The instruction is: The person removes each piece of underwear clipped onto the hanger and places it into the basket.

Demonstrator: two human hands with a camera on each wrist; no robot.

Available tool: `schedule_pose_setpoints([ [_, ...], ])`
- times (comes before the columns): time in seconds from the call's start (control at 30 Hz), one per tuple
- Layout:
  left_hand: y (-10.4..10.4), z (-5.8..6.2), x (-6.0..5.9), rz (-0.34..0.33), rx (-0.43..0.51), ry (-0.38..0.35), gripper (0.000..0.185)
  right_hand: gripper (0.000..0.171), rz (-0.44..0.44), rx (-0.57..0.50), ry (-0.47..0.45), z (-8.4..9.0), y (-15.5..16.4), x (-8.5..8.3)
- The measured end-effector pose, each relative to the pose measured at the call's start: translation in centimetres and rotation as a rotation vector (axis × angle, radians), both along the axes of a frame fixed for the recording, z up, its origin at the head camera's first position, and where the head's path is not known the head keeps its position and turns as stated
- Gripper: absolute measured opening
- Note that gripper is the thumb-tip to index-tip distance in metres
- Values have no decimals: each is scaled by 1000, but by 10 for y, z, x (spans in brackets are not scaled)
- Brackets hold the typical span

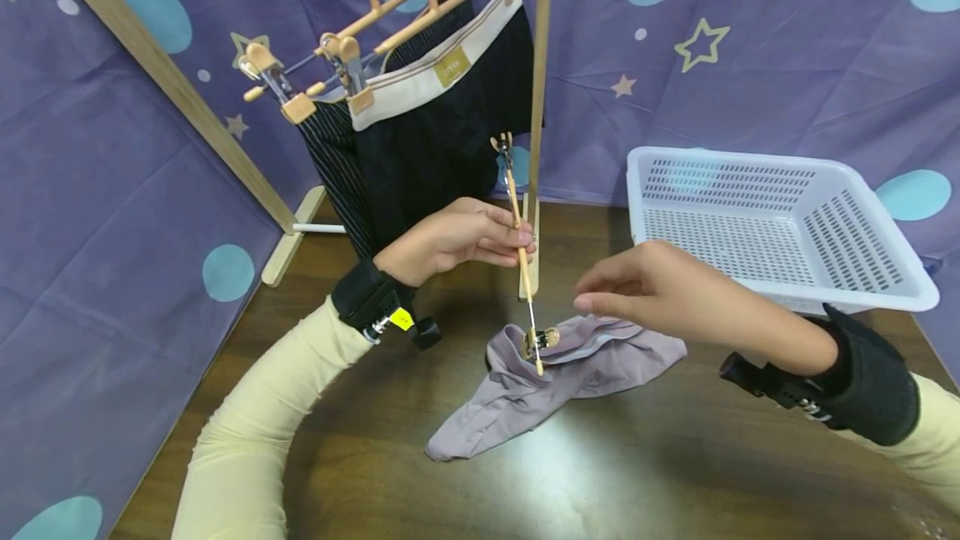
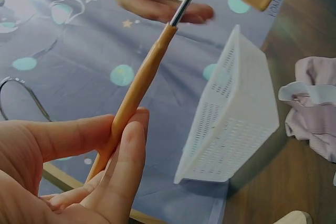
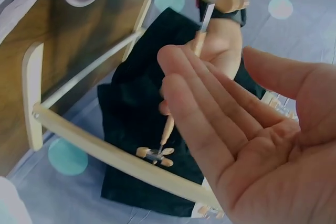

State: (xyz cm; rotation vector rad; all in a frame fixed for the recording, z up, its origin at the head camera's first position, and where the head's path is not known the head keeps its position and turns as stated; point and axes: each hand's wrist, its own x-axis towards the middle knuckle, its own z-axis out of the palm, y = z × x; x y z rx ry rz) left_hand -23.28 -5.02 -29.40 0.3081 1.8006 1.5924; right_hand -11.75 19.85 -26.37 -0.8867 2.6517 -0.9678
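Left hand (image 1: 472, 237) pinches one tan wooden two-clip hanger (image 1: 525, 267); right hand (image 1: 660, 290) parted; one mauve cloth garment (image 1: 513, 413) lies within brown tabletop (image 1: 675, 473) edges.

A white, rectangular, perforated plastic basket (image 1: 735, 244) stands at the right of the head view; star-printed purple cloth (image 1: 585, 48) spans the top, and a brown wood-grain tabletop (image 1: 360, 457) the bottom.

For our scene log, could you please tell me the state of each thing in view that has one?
Clip hanger: tilted, no garment clipped
Left hand: pinching the clip hanger
Right hand: raised, holding nothing
Lavender garment: lying crumpled on the table
Black garment: clipped by its waistband, hanging
Striped garment: clipped, hanging behind the black one
White basket: upright
Wooden rack: standing
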Motion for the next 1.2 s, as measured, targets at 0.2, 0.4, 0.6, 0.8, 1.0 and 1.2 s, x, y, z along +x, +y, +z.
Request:
schedule_pose_setpoints([
  [0.2, 0, -2, -2, -19, 28, -2, 23, 17, 29, 55, 121, -24, 5, -4],
  [0.4, -2, -7, -3, -39, 44, 31, 30, 19, 136, 133, 136, -49, 5, -5],
  [0.6, -3, -13, -4, -65, 38, 33, 17, 18, 213, 193, 160, -75, 2, -4],
  [0.8, -1, -22, -4, -88, 16, 37, 5, 12, 259, 217, 259, -100, -4, -2],
  [1.0, 2, -31, -5, -108, 10, 38, 4, 40, 259, 278, 303, -120, -11, 0],
  [1.2, 4, -38, -7, -103, 28, 10, 6, 67, 244, 347, 253, -136, -14, 1],
])
